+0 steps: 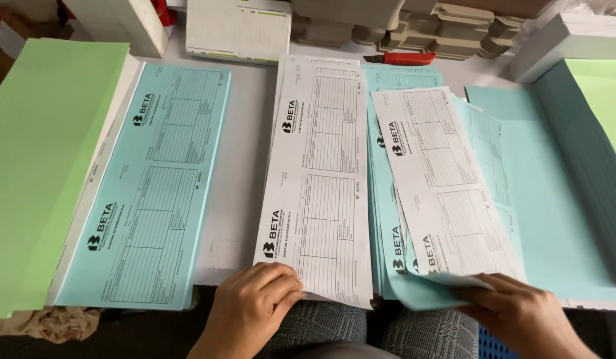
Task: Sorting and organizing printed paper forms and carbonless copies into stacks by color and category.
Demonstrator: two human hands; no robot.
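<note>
Down at the near edge of the table, the left hand (255,302) rests with curled fingers on the bottom corner of the white form stack (319,179), fingertips pinching the near edge of the top sheet where it overhangs the table. To its right, the right hand (514,309) grips the near end of a loose white form (447,179) together with a blue sheet beneath it, thumb on top, the paper curling up slightly at the grasp. That loose form lies tilted across the blue form stack (386,219), which sits just right of the white stack and touches it along one side.

Further right, a plain light-blue sheet (547,199) lies flat, with a fanned darker teal paper pile (590,159) against its far right side and a pale green sheet (607,93) beyond that.

On the left, well apart from the hands, a single blue printed form (148,193) tops a thick white ream, and a broad green paper stack (42,159) sits beside it at the left edge. Crumpled brown paper (52,322) lies near the table's near-left corner.

At the far side lie a red-handled cutter (401,58), a white printed pad (238,30), and moulded grey-brown pulp trays (447,26). All the sheets look thin, matte and long-rectangular, ruled with tables.
</note>
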